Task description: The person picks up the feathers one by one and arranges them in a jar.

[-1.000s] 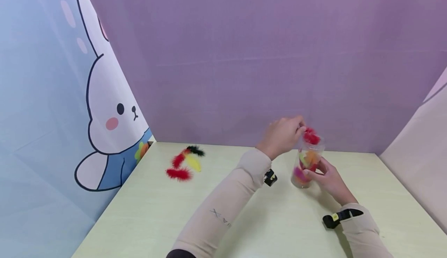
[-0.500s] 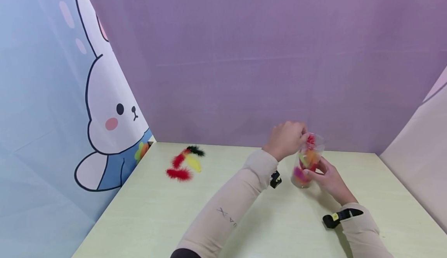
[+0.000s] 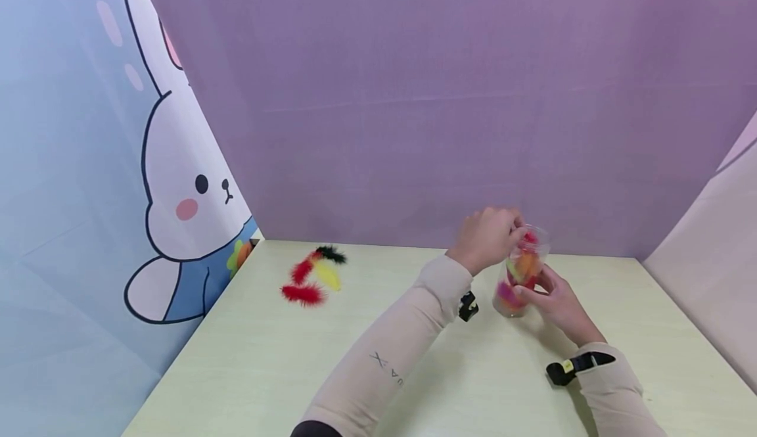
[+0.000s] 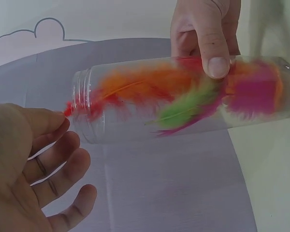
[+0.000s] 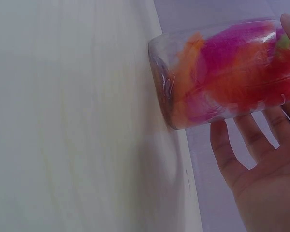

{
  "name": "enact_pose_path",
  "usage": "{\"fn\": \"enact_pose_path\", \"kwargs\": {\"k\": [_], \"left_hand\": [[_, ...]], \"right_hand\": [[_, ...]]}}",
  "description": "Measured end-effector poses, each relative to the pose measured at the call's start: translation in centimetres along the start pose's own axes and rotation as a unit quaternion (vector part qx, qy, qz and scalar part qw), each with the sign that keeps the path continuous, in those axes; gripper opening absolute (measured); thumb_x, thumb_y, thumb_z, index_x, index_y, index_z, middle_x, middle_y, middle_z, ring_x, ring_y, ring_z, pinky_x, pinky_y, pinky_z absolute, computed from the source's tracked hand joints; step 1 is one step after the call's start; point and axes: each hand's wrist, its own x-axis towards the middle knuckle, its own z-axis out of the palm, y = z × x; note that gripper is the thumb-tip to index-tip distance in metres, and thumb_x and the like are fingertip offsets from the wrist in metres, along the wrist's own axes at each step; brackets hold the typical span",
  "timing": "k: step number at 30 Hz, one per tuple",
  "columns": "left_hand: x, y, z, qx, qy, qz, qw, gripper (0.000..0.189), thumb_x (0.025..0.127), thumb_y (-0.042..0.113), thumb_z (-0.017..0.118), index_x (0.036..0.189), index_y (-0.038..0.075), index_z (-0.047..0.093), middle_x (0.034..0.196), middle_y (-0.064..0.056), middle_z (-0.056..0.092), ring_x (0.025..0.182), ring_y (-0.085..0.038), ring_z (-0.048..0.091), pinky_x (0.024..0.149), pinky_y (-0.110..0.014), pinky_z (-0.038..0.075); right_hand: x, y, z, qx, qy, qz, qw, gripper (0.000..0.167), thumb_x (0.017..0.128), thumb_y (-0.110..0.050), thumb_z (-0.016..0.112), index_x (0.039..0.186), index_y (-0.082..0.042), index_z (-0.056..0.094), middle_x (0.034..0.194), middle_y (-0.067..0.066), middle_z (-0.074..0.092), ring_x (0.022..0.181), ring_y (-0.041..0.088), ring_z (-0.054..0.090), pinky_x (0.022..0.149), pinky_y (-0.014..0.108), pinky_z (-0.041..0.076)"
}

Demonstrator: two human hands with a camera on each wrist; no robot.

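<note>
A clear plastic jar stands on the table, filled with orange, green, magenta and red feathers, as the left wrist view shows. My right hand grips its side, thumb across the front and fingers round the far side. At the mouth of the jar, my left hand pinches the tip of a red feather between thumb and forefinger. Most of that feather lies inside the neck. The other left fingers are loosely bent below the rim. In the right wrist view the jar's base meets the pale tabletop.
On the left of the table lie loose feathers: a black one, a yellow one and red ones. A purple cloth hangs behind, and a rabbit-print curtain on the left.
My left hand has lowered to the jar's rim, bringing the red feather from above the mouth down into the neck. My right hand and the jar have stayed in place.
</note>
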Motion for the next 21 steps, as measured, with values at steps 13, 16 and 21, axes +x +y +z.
{"fn": "enact_pose_path", "kwargs": {"k": [13, 16, 21], "left_hand": [[-0.4, -0.7, 0.5, -0.033, 0.015, 0.027, 0.999, 0.022, 0.106, 0.035, 0.055, 0.118, 0.027, 0.071, 0.09, 0.017, 0.068, 0.069, 0.0, 0.056, 0.061, -0.015, 0.043], [-0.7, -1.1, 0.5, -0.049, 0.026, 0.037, 0.9978, 0.022, 0.107, 0.034, 0.053, 0.119, 0.026, 0.07, 0.081, 0.017, 0.064, 0.064, 0.001, 0.055, 0.057, -0.015, 0.042], [-1.8, -2.0, 0.8, -0.075, 0.044, 0.049, 0.995, 0.02, 0.108, 0.032, 0.052, 0.115, 0.024, 0.069, 0.077, 0.017, 0.063, 0.064, 0.004, 0.055, 0.056, -0.012, 0.042]], "right_hand": [[0.0, -0.2, 0.0, -0.005, 0.004, 0.0, 1.0, 0.079, 0.099, -0.039, 0.067, 0.162, -0.015, 0.025, 0.159, 0.019, 0.04, 0.142, 0.04, 0.042, 0.11, 0.067, 0.037], [0.0, -0.2, -0.1, 0.0, 0.003, 0.004, 1.0, 0.081, 0.099, -0.04, 0.067, 0.163, -0.015, 0.025, 0.16, 0.019, 0.039, 0.143, 0.041, 0.041, 0.11, 0.07, 0.034], [0.0, -0.3, -0.2, 0.0, 0.005, 0.007, 1.0, 0.082, 0.098, -0.039, 0.069, 0.162, -0.015, 0.025, 0.159, 0.02, 0.04, 0.143, 0.043, 0.041, 0.111, 0.071, 0.033]]}}
